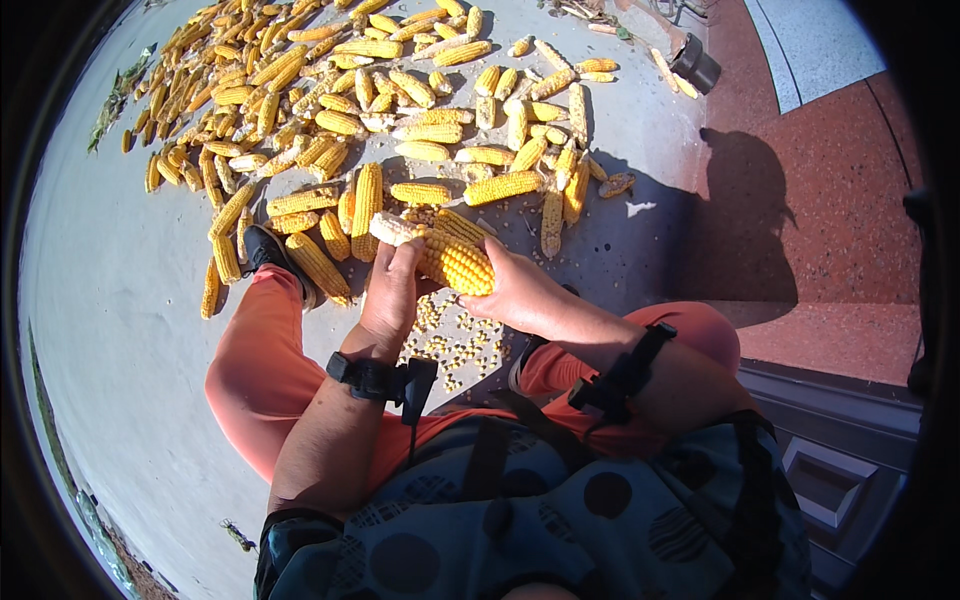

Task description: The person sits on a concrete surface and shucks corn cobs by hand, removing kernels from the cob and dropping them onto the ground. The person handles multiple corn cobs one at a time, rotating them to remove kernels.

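Between my two hands is a yellow corn cob point(459, 261), its upper-left end pale and bare of kernels. My left hand point(391, 289) grips the bare end, with the thumb lying on top near the edge of the kernels. Around the full-kernelled lower-right end, my right hand point(517, 289) is closed. Loose corn kernels point(454, 341) lie scattered on the floor below the cob, between my legs. Just beyond my hands, more cobs rest on the ground, among them a long yellow cob point(367, 210) and a thick cob point(318, 266) beside my left shoe.
A large heap of corn cobs point(225, 97) spreads over the grey concrete floor point(135, 300) ahead and to the left. A reddish stone step point(840, 225) runs along the right, near a black pipe end point(694, 64). A panelled door point(825, 480) stands at lower right.
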Action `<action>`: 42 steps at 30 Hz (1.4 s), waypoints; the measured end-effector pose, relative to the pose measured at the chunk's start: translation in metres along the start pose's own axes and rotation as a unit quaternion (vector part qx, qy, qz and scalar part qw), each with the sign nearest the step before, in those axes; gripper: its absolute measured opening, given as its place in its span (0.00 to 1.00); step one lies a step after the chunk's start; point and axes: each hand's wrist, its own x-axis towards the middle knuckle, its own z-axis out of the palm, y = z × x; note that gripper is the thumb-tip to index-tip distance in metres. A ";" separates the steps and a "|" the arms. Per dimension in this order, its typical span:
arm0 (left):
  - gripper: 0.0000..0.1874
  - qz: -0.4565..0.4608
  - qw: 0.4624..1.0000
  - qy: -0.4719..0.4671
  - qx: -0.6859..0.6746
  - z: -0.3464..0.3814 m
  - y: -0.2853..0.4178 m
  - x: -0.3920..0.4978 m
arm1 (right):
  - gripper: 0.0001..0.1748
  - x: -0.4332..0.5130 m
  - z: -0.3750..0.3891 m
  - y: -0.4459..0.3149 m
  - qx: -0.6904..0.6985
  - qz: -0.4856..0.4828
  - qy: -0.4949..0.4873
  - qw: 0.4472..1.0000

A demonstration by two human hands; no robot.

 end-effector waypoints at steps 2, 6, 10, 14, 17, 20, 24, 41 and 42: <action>0.24 -0.012 0.999 -0.027 -0.037 -0.001 0.001 0.001 | 0.30 0.000 -0.001 0.001 0.005 -0.009 0.009 1.000; 0.24 -0.015 0.995 -0.041 -0.088 0.001 0.006 -0.002 | 0.28 -0.001 0.002 0.003 -0.025 -0.089 0.051 0.994; 0.22 -0.001 1.000 0.015 -0.024 0.001 0.001 0.002 | 0.27 -0.004 -0.001 -0.008 -0.098 -0.105 0.043 0.989; 0.21 -0.010 1.000 0.021 -0.016 -0.004 -0.002 0.003 | 0.28 -0.005 -0.001 -0.008 -0.108 -0.080 0.016 0.991; 0.22 -0.009 1.000 -0.007 -0.022 -0.007 -0.002 0.003 | 0.29 -0.003 -0.002 -0.004 -0.093 -0.077 0.008 0.993; 0.22 -0.023 0.998 -0.014 -0.056 -0.006 -0.001 0.002 | 0.28 -0.003 -0.002 -0.003 -0.095 -0.079 0.009 0.992; 0.23 -0.034 0.993 -0.052 -0.098 -0.004 0.006 -0.001 | 0.28 -0.002 -0.003 -0.003 -0.093 -0.077 0.018 0.992; 0.30 -0.033 0.998 -0.024 -0.052 -0.010 -0.007 0.003 | 0.30 0.000 -0.001 0.004 -0.091 -0.066 0.013 0.994; 0.24 -0.025 0.988 -0.048 -0.143 -0.007 -0.004 0.000 | 0.31 0.003 0.001 0.009 -0.089 -0.068 0.012 0.994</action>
